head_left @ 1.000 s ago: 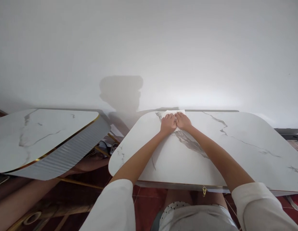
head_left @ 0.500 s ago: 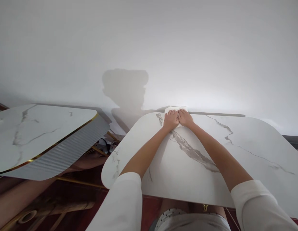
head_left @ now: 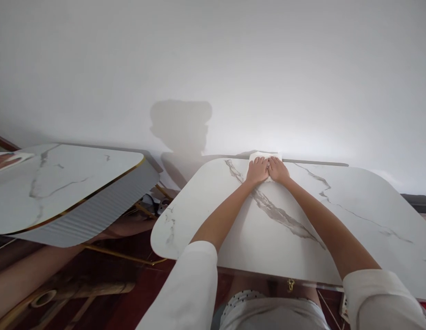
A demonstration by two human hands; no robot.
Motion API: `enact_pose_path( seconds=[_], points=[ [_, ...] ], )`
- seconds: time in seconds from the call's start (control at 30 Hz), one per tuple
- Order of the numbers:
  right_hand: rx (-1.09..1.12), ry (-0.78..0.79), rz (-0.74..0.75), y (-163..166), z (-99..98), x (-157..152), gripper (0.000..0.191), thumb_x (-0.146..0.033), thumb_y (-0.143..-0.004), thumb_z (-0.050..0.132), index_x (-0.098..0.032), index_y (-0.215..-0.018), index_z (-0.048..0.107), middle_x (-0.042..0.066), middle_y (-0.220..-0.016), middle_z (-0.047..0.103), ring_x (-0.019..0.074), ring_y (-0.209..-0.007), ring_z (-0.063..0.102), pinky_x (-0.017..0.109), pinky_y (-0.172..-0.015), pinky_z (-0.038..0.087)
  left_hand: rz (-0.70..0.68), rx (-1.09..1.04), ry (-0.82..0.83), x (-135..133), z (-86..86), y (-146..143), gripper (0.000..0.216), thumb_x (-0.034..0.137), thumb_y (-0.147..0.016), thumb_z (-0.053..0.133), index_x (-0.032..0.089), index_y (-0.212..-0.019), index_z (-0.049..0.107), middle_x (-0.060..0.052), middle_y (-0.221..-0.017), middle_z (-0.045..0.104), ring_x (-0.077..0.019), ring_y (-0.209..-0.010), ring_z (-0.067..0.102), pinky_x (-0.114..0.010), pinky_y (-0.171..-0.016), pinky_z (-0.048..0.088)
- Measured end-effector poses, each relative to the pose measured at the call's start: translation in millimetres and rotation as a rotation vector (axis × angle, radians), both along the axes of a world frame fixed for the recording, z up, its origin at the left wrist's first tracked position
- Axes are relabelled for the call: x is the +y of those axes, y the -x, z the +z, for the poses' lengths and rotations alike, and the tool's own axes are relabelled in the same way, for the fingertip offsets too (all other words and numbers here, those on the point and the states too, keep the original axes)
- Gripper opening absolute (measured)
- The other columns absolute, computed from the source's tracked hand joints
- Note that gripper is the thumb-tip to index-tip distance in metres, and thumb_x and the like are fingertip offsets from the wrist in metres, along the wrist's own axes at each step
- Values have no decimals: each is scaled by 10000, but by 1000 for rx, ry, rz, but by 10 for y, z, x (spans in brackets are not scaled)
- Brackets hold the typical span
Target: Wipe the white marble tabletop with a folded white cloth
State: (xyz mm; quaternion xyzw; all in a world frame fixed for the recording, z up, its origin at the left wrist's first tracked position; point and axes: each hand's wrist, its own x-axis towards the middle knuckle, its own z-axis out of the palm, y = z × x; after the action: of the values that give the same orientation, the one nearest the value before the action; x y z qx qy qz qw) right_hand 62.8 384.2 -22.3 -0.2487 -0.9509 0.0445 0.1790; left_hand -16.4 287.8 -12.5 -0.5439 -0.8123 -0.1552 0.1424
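Nothing legible

No text, label, brand, number or sign can be read.

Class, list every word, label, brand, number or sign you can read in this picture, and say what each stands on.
There are none to read.
White cloth under the left hand and right hand: no lettering on the part that shows.
Marbled tabletop: grey veining only.
Wall: a shadow, no sign.
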Motion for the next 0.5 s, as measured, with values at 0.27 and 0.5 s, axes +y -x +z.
enact_pose_path(
  seconds=[0.27,0.5],
  points=[
    [3,33,-39,-255,-14,-331,512,-223,-954,275,-67,-1419,418,132,-1508,394,268,-1402,326,387,-1130,277,-55,6,29,-283,-34,-172,426,214,-905,383,199,-1321,471,-91,-1428,480,-257,-1322,382,-433,-1057,343],
    [-1,26,-29,-449,7,-673,501,-215,-955,279,-65,-1413,417,135,-1501,403,254,-1400,325,370,-1125,273,-62,14,57,-595,-47,-310,435,212,-898,387,187,-1325,464,-99,-1432,471,-269,-1318,385,-440,-1052,343]
  ],
)
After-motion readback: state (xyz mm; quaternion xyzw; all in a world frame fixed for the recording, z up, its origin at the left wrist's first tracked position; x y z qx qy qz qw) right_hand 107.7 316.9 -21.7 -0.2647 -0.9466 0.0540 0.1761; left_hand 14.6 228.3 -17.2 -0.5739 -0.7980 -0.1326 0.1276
